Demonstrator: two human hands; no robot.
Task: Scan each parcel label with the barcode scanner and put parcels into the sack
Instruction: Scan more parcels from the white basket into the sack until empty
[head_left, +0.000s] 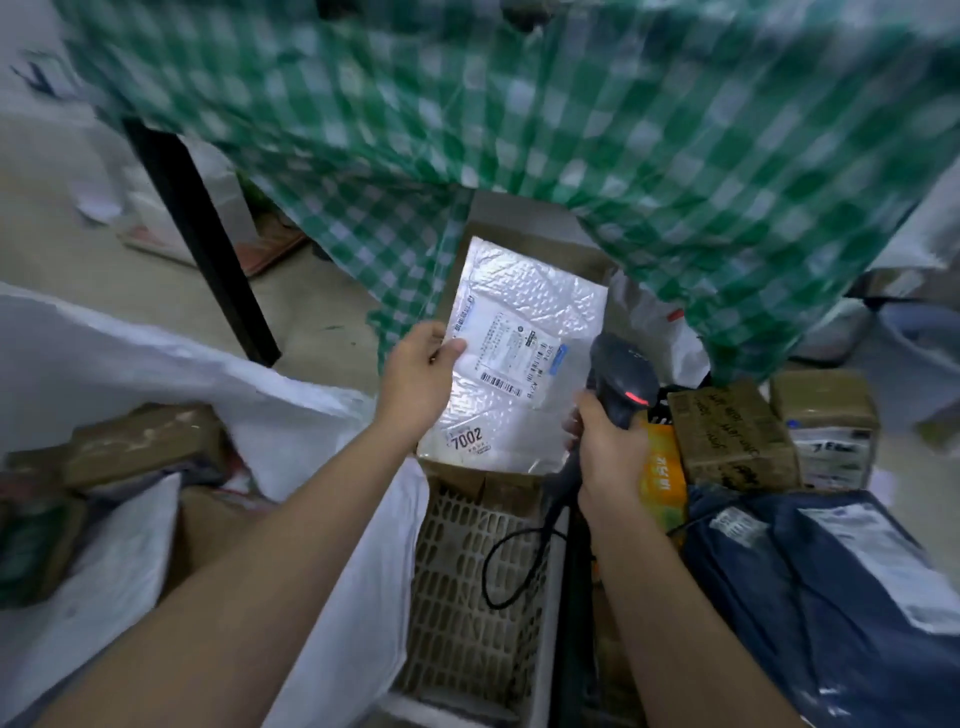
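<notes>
My left hand (418, 371) pinches the left edge of a white bubble-mailer parcel (524, 312), held flat with its shipping label (511, 358) facing up and a "7002" sticker near its lower corner. My right hand (608, 452) grips the handle of a black corded barcode scanner (621, 376), whose red-lit head sits just right of the label. The white woven sack (156, 358) stands open at the left, with brown and white parcels (140, 447) inside it.
A perforated plastic crate (467, 571) lined with cardboard lies under the mailer. At the right are brown boxes (732, 436), an orange package (662, 483) and a dark blue poly bag (831, 597). A green checked tablecloth (519, 130) hangs ahead, beside a black table leg (202, 244).
</notes>
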